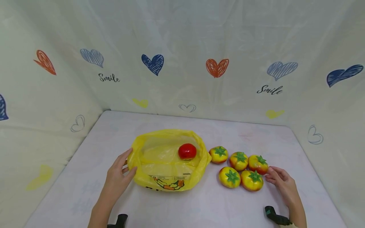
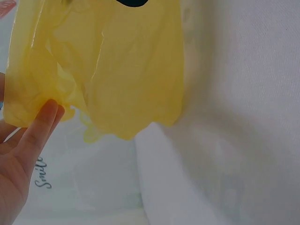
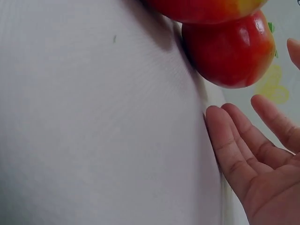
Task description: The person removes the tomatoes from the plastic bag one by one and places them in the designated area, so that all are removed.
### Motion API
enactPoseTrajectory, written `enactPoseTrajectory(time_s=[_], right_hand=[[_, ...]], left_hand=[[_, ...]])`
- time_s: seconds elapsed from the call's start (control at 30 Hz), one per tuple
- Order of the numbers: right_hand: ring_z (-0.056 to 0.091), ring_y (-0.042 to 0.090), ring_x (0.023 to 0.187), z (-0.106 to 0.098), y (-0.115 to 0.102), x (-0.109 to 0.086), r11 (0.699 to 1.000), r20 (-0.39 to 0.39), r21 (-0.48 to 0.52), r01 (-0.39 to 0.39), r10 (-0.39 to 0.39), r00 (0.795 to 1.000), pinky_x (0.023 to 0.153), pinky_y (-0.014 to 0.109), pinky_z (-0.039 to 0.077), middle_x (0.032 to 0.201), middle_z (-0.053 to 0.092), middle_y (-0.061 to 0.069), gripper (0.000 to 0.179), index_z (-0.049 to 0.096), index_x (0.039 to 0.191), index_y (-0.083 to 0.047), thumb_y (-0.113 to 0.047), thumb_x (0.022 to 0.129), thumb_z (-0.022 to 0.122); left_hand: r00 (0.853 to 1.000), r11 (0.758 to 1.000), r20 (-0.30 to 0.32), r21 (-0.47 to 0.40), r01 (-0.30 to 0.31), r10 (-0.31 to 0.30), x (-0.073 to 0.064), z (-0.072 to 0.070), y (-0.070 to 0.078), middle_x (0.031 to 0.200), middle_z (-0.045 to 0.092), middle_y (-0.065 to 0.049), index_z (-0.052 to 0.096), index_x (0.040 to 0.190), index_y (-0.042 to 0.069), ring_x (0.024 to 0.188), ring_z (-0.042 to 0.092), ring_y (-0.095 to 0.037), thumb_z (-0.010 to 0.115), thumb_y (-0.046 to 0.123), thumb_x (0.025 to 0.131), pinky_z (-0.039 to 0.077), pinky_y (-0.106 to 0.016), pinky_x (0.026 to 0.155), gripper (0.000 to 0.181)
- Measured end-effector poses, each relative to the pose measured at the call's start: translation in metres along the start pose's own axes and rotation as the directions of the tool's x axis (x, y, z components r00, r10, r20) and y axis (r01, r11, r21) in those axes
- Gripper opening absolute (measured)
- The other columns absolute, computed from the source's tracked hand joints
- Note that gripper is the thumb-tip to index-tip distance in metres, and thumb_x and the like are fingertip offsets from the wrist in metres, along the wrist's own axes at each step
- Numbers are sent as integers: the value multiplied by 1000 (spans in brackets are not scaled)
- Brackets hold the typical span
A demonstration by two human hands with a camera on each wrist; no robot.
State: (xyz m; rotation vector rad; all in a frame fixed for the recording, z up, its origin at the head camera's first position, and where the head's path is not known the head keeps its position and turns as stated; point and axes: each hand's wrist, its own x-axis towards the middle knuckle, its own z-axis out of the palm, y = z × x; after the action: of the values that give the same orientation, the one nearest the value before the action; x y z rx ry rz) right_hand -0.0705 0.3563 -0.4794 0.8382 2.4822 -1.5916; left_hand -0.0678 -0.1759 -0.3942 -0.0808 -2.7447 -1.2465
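A yellow plastic bag (image 1: pixel 171 186) stands with its mouth wide and turned upward. Inside it lies a red tomato-like fruit (image 1: pixel 187 151). At the bag's left side is my left hand (image 1: pixel 118 174), its extended fingers and thumb spread apart against the plastic; the left wrist view shows fingertips (image 2: pixel 49 110) on the bag's side. My right hand (image 1: pixel 283 182) is beside the rightmost of several yellow-red, tomato-like fruits with green leafy tops (image 1: pixel 258 164). In the right wrist view its loosely extended fingers (image 3: pixel 220 126) stand just short of a glossy red fruit (image 3: pixel 229 51), holding nothing.
The fruits sit in two uneven rows right of the bag, the nearest one (image 1: pixel 218 154) against its rim. Everything stands on a white-covered table (image 1: pixel 228 209). A pale curtain printed with hearts (image 1: pixel 182 41) encloses the back and sides. Dark wrist devices (image 1: pixel 275 216) sit at both forearms.
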Motion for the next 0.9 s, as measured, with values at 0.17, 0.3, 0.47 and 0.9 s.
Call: enactPoseTrajectory(time_s=[0.17,0.3,0.47,0.9], right_hand=[[58,-6,74,1,-6,-7,994,-17,-107,31,-33,999,69,11,54,128,49,22,80,32,141,-2,-60,87,47],[52,-5,84,0,-9,-9,972,-81,-219,83,-103,991,68,19,56,134,48,19,76,37,140,-7,-61,87,46],[49,21,114,5,-28,-21,962,-196,-247,114,-165,967,86,36,55,135,48,14,64,44,137,-11,-54,89,48],[46,-17,97,39,-84,-65,840,-121,-185,510,-535,836,83,-5,36,114,58,-4,35,56,122,-6,-22,92,58]], left_hand=[[1000,1000,6,-1,8,-8,0,0,1,140,40,-17,35,142,8,111,52,-34,61,5,87,51,-44,89,62],[1000,1000,2,1,8,-8,0,1,0,140,40,-17,35,142,8,110,53,-34,61,4,87,52,-44,88,62],[1000,1000,-2,-3,4,-4,1,1,-2,139,41,-17,36,142,8,110,53,-33,62,4,86,52,-44,88,61],[1000,1000,-5,-11,-3,3,1,3,-6,139,41,-17,35,142,8,110,53,-33,61,6,87,52,-43,88,61]])
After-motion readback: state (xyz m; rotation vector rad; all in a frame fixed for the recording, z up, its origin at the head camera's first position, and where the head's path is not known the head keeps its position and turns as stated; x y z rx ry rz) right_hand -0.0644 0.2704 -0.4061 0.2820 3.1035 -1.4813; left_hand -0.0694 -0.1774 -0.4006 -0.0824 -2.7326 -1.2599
